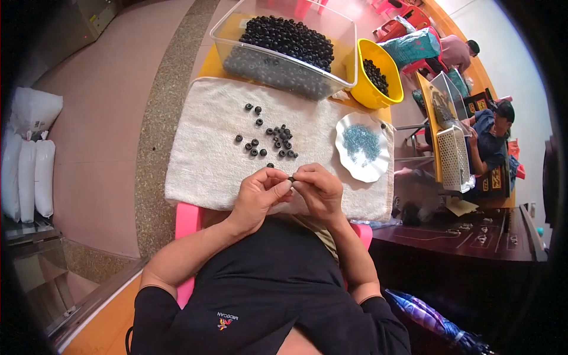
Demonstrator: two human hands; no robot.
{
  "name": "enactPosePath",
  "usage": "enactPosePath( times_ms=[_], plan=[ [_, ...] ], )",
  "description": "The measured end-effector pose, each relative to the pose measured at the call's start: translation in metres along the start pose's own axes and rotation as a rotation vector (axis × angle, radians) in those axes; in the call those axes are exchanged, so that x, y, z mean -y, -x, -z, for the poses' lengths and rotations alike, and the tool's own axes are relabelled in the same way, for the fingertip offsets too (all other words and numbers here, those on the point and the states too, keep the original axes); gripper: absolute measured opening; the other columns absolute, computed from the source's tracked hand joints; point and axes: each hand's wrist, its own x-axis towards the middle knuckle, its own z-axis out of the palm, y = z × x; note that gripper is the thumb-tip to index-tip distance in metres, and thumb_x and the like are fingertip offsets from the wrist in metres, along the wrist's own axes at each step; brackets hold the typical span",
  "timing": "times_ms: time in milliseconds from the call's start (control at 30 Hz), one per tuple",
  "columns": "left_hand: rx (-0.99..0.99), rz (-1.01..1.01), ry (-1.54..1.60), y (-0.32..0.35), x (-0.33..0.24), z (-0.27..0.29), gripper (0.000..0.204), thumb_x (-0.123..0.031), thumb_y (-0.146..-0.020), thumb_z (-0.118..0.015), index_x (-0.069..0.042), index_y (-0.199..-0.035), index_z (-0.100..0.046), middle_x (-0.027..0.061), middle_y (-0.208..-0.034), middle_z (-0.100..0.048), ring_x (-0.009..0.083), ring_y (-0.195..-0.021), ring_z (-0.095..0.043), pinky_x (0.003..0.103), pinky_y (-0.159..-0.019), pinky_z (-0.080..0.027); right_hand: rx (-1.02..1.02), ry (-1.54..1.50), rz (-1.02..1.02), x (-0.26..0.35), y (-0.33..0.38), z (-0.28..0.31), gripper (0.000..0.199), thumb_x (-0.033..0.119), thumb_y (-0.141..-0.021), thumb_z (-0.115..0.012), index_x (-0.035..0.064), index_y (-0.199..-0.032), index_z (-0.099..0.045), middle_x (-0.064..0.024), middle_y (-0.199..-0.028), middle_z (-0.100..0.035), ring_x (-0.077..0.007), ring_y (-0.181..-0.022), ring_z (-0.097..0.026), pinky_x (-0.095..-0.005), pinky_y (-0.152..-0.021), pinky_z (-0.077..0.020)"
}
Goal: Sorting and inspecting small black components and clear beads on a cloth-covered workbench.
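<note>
Over the near edge of a white towel [201, 136], my two hands meet at their fingertips. My left hand [263, 192] and my right hand [319, 188] both pinch one small black bead [291, 178], mostly covered by the fingers. Whether anything finer is held with it cannot be made out. Just beyond the left fingers lies a loose black bead [270, 166]. Several more black beads [283, 137] with holes are scattered farther up the towel. To the right, a white scalloped plate [371, 171] carries a heap of small clear-blue pieces [361, 144].
A clear plastic bin [284, 74] full of black beads stands at the far edge, beside a yellow tub [395, 97] with more beads. Farther right, a person [494, 136] sits by a white perforated basket [452, 160]. White sacks [35, 177] stand at left; a folded umbrella [432, 319] lies lower right.
</note>
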Motion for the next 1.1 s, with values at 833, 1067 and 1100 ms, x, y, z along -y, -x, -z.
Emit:
enactPosePath(
  times_ms=[833,1067,1100],
  plan=[
    [-0.071,-0.364,-0.522,0.001,0.001,0.001,0.012,-0.006,-0.093,-0.065,-0.002,-0.103,-0.061,0.0031,-0.094,-0.065,0.0092,-0.084,-0.064,0.022,-0.075,-0.052,-0.110,-0.130,-0.018,0.005,0.008,-0.013,0.014,-0.011,-0.082,-0.068,-0.0032,-0.094,-0.066,-0.0110,-0.090,-0.065,-0.0167,-0.081,-0.061,-0.0261,-0.071,-0.0499],
    [-0.074,-0.409,-0.560,0.001,-0.001,-0.002,0.011,-0.008,-0.092,-0.067,-0.002,-0.099,-0.062,0.0008,-0.089,-0.063,0.0060,-0.080,-0.060,0.021,-0.069,-0.048,0.009,-0.179,-0.124,0.009,0.007,-0.008,0.012,-0.011,-0.084,-0.065,-0.0036,-0.093,-0.065,-0.0105,-0.093,-0.065,-0.0148,-0.083,-0.061,-0.0245,-0.071,-0.0486],
    [-0.072,-0.408,-0.560,0.001,-0.001,-0.001,0.011,-0.008,-0.092,-0.067,-0.002,-0.099,-0.062,0.0008,-0.089,-0.063,0.0060,-0.080,-0.060,0.021,-0.069,-0.048,0.008,-0.179,-0.125,0.008,0.008,-0.008,0.012,-0.011,-0.084,-0.065,-0.0036,-0.093,-0.065,-0.0105,-0.093,-0.065,-0.0148,-0.083,-0.061,-0.0245,-0.071,-0.0486]
  ],
)
